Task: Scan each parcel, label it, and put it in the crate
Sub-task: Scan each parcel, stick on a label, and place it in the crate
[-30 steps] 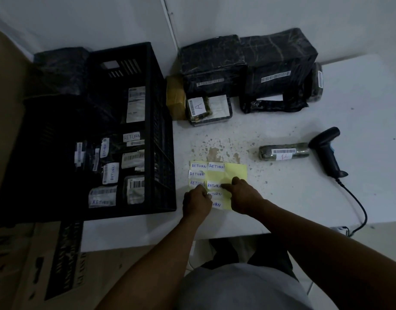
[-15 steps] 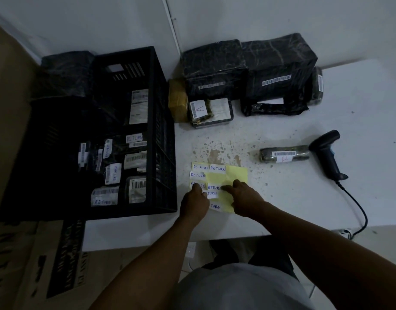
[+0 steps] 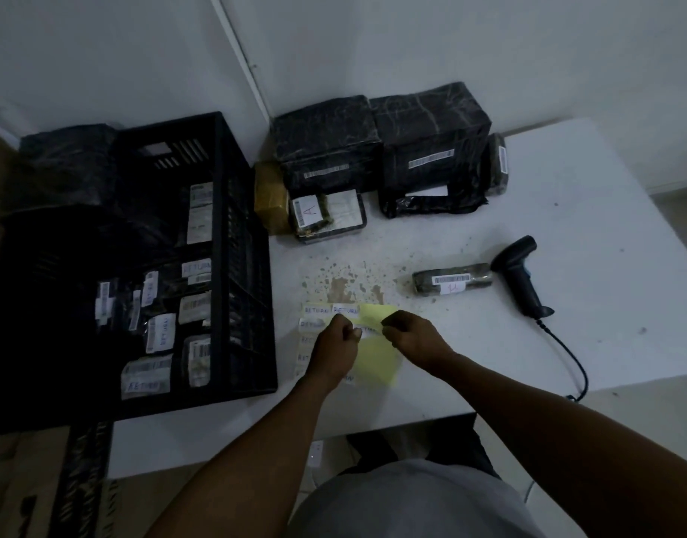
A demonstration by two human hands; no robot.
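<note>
While both sets of fingers pinched one white RETURN label (image 3: 367,331) between them, the left hand (image 3: 334,349) and right hand (image 3: 413,335) hovered over the yellow sheet (image 3: 377,359) at the table's (image 3: 567,227) near edge. The rolled parcel (image 3: 452,283) lay right, touching the scanner (image 3: 522,277); the crate (image 3: 233,234) stood left.

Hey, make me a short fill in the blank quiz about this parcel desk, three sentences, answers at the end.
1. Both hands, the left hand and the right hand, work at the yellow sheet of labels that read ____.
2. The barcode scanner lies on the ____ table, with no hand on it.
3. The small wrapped parcel lies just ____ of the scanner.

Answers: RETURN; white; left
</note>
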